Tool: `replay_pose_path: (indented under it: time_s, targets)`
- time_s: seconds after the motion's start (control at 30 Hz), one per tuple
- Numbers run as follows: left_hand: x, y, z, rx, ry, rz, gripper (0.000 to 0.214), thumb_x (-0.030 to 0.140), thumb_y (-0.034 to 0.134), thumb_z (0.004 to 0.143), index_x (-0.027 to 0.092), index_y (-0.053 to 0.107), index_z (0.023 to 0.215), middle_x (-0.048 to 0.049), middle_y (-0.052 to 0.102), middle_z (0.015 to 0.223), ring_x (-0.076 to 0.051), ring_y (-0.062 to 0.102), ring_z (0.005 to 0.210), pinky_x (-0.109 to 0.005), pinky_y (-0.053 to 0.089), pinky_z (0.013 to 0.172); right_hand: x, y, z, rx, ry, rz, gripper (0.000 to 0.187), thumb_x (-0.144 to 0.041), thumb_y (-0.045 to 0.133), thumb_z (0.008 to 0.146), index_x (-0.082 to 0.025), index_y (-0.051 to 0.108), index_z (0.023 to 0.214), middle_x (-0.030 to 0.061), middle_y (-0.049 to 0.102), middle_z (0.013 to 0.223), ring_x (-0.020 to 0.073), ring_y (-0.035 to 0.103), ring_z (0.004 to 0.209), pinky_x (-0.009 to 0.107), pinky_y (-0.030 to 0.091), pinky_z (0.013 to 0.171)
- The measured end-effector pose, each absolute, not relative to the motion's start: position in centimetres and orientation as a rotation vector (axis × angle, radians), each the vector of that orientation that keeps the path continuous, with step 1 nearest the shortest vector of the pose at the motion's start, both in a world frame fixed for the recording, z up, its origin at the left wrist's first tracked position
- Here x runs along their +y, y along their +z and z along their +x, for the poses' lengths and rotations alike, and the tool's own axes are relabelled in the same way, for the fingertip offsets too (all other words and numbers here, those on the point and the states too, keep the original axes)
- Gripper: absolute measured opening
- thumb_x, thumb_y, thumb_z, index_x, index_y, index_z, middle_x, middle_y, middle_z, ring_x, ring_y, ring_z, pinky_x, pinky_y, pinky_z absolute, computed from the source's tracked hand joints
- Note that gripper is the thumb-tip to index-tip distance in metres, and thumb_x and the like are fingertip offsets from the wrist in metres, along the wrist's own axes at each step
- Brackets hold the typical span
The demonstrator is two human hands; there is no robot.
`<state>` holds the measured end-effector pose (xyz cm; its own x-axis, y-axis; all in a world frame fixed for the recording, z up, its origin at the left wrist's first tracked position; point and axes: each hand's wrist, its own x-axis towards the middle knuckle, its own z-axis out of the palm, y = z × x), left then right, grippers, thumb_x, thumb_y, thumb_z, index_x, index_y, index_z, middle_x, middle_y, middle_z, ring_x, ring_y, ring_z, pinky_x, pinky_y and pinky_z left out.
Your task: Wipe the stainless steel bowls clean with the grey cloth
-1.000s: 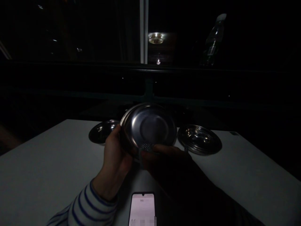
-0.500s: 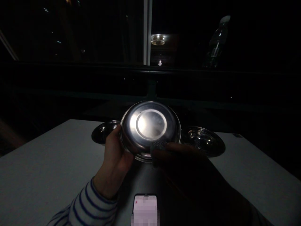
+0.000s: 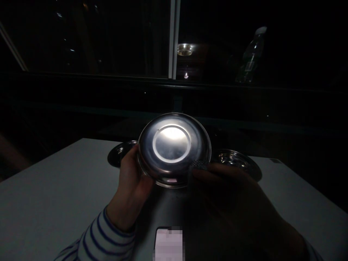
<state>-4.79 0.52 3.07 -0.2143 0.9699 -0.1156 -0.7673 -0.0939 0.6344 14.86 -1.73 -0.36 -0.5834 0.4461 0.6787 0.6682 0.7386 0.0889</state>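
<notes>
My left hand [image 3: 133, 183] grips the left rim of a shiny metal bowl [image 3: 172, 146], thumb low on the near side. The bowl is tilted up, so its rounded outer bottom with a ring mark faces me. In deep shadow, my right hand [image 3: 233, 192] pinches a small grey pad with a mesh-like pattern [image 3: 199, 164], perhaps a sponge or cloth. That pad lies against the bowl's lower right side. Most of the right hand's fingers are too dark to make out.
Two more metal dishes, one at the left [image 3: 115, 156] and one at the right [image 3: 244, 163], rest on the white table [image 3: 40, 192]. A lit phone [image 3: 168, 243] lies at the near edge. Behind stand a window frame [image 3: 174, 40] and a clear bottle [image 3: 250, 58].
My right hand has slid the pad rightward along the bowl's lower side. The bowl has tipped slightly, its bright reflection moving up. My left hand keeps its grip.
</notes>
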Motion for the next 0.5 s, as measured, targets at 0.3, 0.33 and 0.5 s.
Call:
replay_pose_path:
  time_s: [0.3,0.33,0.5]
  targets:
    - [0.7,2.3,-4.1,0.681,1.665,0.372,0.026,0.018,0.04,0.081,0.014,0.064,0.071,-0.0031,0.065,0.059,-0.014,0.06,0.055,-0.023,0.049,0.055,-2.0,0.1,14.0,-2.209,-0.437,-0.772,0.027,-0.024,0.039,0.087,-0.022,0.05,0.112,0.0042,0.064,0.095,0.0162,0.059,0.079,0.029,0.049,0.065]
    - [0.7,2.1,-4.0,0.679,1.651,0.374,0.024,0.019,0.041,0.081,0.014,0.064,0.075,-0.0043,0.067,0.065,-0.015,0.061,0.06,-0.024,0.05,0.058,-2.0,0.2,13.6,-2.198,-0.428,-0.751,0.025,-0.023,0.038,0.088,-0.021,0.052,0.108,0.0038,0.065,0.094,0.0152,0.059,0.078,0.027,0.049,0.063]
    - [1.0,1.2,-3.6,0.723,1.615,0.337,0.024,0.022,0.046,0.079,0.01,0.063,0.09,-0.0086,0.068,0.077,-0.021,0.063,0.073,-0.031,0.052,0.066,-1.7,0.5,13.0,-2.205,-0.529,-0.7,0.024,-0.018,0.034,0.089,-0.02,0.058,0.093,0.0001,0.067,0.084,0.0111,0.059,0.066,0.023,0.047,0.051]
